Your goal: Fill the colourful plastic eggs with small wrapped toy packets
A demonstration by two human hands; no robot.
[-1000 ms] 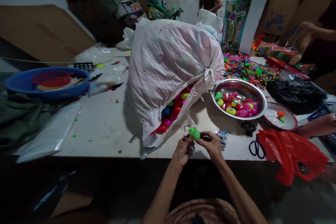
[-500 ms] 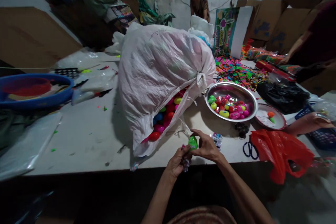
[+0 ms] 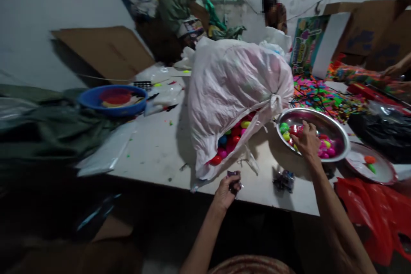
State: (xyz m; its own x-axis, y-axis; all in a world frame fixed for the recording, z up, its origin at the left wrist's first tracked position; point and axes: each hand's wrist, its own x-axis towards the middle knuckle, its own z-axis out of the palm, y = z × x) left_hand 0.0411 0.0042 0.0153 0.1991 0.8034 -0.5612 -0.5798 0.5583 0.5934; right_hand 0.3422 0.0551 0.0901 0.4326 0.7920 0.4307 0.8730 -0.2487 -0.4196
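view: we've only got one, the head cam
faces: forward and down across the table (image 3: 154, 154), tilted a bit
nearness: our hands sit close at the bottom, far wall way back
shared: nothing, single view

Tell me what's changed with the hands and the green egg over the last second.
The right hand left the left hand and reached out into the metal bowl among the colored eggs. The green egg it held at the table edge no longer shows. The left hand stays there, closed on small dark pieces. The white sack hasn't moved.
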